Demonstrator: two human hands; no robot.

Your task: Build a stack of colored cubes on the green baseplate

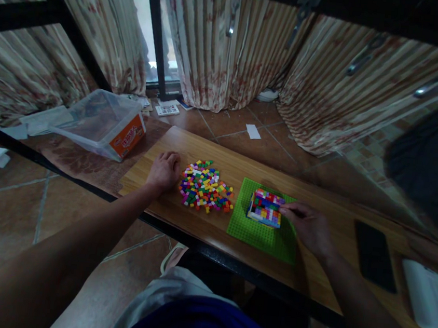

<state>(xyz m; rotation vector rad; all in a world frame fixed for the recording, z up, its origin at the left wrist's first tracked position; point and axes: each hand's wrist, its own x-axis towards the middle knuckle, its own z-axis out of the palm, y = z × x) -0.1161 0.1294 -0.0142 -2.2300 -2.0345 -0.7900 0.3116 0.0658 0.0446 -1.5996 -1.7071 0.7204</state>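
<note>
Right hand (308, 225), fingertips together, touches the multicoloured plastic-brick block (265, 208), seemingly partly built; left hand (164, 171), loosely curled, rests at nine o'clock of loose bricks (204, 186).

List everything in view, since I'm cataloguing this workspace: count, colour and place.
Loose bricks: many, mixed colours, tabletop centre
Brick build: one, multicoloured, on baseplate
Baseplate: one, green, right of loose bricks
Tabletop: one, wood-brown, centre
Dark slab: one, black, tabletop right
White object: one, unclear, right end
Bin: one, clear, orange label, left
Papers: several, mostly white, floor
Curtains: several, beige patterned, behind
Metal fittings: at least four, silver, before curtains
Floor: tiled, brown
Frame bars: several, black, around
Clothing: blue and pale, bottom
Left hand: one, beside loose bricks
Right hand: one, fingers at build's right side
</note>
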